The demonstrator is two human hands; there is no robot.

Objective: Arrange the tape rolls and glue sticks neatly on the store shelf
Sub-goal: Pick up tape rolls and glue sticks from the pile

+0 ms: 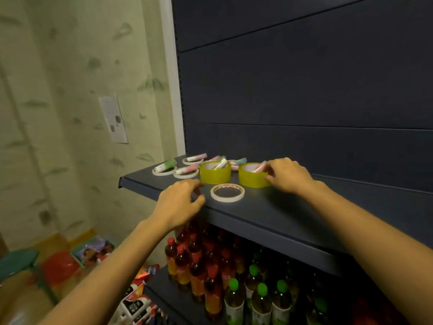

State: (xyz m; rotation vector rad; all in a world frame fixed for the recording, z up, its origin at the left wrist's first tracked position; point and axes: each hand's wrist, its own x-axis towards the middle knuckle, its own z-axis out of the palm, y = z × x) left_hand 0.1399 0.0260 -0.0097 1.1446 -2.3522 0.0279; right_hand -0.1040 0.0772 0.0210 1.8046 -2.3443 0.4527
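Observation:
On the dark shelf (269,214) stand two wide yellow tape rolls, one on the left (215,172) and one on the right (253,175), each with a glue stick poking out of its core. A thin white tape roll (227,193) lies flat in front of them. Further left, several glue sticks (186,170) lie across thin white rolls (164,171). My right hand (287,175) touches the right yellow roll, its fingers at the pink glue stick (259,167) inside it; whether it grips is unclear. My left hand (181,202) hovers over the shelf's front edge with curled fingers, holding nothing.
Below the shelf stand rows of red-capped bottles (196,266) and green-capped bottles (260,299). Snack packets (136,299) lie at the lower shelf's left end. On the floor to the left are a green stool (18,261), a red basin (61,266) and a small basket (93,252).

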